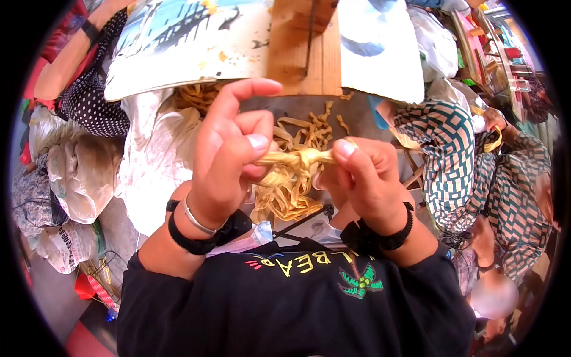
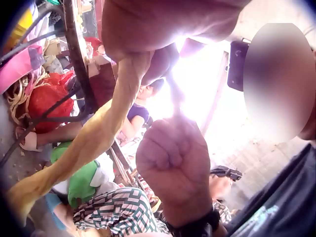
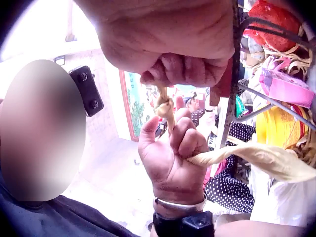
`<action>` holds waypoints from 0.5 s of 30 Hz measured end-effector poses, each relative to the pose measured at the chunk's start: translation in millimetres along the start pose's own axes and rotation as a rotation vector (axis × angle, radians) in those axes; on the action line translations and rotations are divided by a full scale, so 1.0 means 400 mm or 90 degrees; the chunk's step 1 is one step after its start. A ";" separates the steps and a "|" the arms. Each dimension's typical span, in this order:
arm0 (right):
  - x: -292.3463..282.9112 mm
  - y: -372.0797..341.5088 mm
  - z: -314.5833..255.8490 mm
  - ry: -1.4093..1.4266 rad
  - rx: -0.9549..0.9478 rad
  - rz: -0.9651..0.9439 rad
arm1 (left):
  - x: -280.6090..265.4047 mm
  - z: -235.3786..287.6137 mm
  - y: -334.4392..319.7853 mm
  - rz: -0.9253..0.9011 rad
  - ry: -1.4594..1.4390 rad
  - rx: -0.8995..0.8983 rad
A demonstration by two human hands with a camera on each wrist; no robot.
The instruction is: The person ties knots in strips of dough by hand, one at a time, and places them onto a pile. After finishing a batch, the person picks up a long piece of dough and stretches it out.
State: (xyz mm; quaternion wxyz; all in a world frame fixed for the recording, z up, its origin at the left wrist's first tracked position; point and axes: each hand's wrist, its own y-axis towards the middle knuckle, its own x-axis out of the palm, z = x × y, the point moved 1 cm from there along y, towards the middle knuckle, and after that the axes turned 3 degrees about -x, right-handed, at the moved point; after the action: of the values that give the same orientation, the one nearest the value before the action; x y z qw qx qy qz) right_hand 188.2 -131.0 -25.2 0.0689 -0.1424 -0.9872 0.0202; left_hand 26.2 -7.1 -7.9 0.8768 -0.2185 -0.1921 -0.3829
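A twisted yellow strip with a knot (image 1: 307, 158) in it stretches between the two hands in the head view. My left hand (image 1: 221, 152) pinches one side of it under the thumb, with the index finger raised and bent. On the other side, my right hand (image 1: 370, 178) grips the strip close to the knot, thumb on top and fingers curled. The right wrist view shows the knot (image 3: 164, 106) between both hands, and a loose tail (image 3: 266, 160) running off from the left palm. In the left wrist view, a long yellow length (image 2: 94, 136) hangs from the left hand.
A heap of similar yellow strips (image 1: 285, 199) lies below the hands. Ahead stands a board with a wooden block (image 1: 303, 53) on it. White plastic bags (image 1: 151, 160) hang at left. Other people sit on both sides, one in patterned trousers (image 1: 446, 160) at right.
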 end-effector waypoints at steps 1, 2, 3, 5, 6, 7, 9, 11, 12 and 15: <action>0.001 0.001 0.006 -0.018 -0.024 0.017 | -0.003 -0.007 0.002 -0.008 0.037 0.003; -0.002 0.004 0.024 0.046 -0.003 0.025 | -0.005 -0.020 0.006 -0.018 0.075 0.006; -0.011 0.012 0.023 0.046 0.028 -0.001 | -0.008 -0.031 0.010 -0.029 0.111 0.009; -0.033 0.029 0.012 0.041 0.087 -0.054 | -0.021 -0.038 0.015 -0.106 0.244 0.031; -0.023 0.028 0.001 0.088 0.091 -0.051 | -0.018 -0.041 0.015 -0.131 0.281 0.035; 0.002 0.026 0.004 0.213 0.053 -0.026 | -0.014 -0.040 0.014 -0.156 0.319 0.039; -0.006 0.039 0.008 0.013 0.007 -0.068 | 0.008 -0.027 0.008 -0.181 0.351 -0.005; -0.007 0.050 0.002 0.024 -0.012 0.000 | 0.008 -0.048 0.027 -0.116 0.360 0.122; -0.014 0.061 -0.004 0.039 -0.023 0.028 | 0.007 -0.047 0.035 -0.078 0.389 0.157; -0.029 0.116 -0.013 0.035 -0.106 0.128 | 0.002 0.042 0.054 0.045 0.506 0.117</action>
State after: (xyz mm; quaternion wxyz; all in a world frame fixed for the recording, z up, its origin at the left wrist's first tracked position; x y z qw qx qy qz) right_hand 212.8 -89.9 -24.2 0.0814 -0.2466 -0.9639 -0.0588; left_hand 40.2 14.4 1.2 0.9113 0.0192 0.1358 -0.3883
